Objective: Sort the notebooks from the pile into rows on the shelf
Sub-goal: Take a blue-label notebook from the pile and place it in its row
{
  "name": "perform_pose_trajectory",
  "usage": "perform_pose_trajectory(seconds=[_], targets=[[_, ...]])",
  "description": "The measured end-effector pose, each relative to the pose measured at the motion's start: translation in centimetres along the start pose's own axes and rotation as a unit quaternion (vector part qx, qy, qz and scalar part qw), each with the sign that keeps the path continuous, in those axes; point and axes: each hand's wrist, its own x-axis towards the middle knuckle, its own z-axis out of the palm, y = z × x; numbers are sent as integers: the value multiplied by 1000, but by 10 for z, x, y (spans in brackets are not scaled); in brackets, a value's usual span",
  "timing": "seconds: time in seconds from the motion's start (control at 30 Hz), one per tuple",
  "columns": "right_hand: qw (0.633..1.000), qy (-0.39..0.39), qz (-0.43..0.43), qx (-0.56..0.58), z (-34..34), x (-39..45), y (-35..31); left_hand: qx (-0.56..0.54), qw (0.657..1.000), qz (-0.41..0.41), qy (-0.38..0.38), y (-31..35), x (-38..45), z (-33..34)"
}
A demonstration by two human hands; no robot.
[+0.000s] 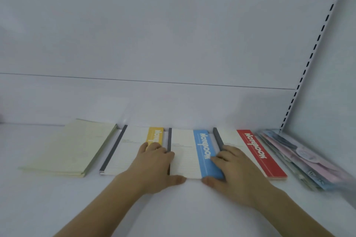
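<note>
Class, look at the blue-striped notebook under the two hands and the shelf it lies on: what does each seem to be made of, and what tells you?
Blue-striped notebook: probably paper with a matte card cover; faint ruled lines and a printed colour band show, with no glare. Shelf: looks like white painted metal, smooth and faintly sheened; the slotted upright beside it suggests steel shelving, though laminate cannot be ruled out.

Two bare forearms are seen rising from the lower edge of the view, each ending in a bare hand: the left hand (154, 167) and the right hand (233, 175). No sleeve, glove, ring, watch or bracelet is worn. Short, unpainted fingernails are shown on both thumbs.
</note>
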Motion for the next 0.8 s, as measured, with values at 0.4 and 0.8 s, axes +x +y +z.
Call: perform_pose_trajectory(seconds=[0.4,0.8], targets=[[999,-43,-26,8,-3,12,11,-81,997,-3,-12,-6,11,-4],[999,-26,-24,-18,-13,9,11,-56,998,-16,1,1,3,-4]])
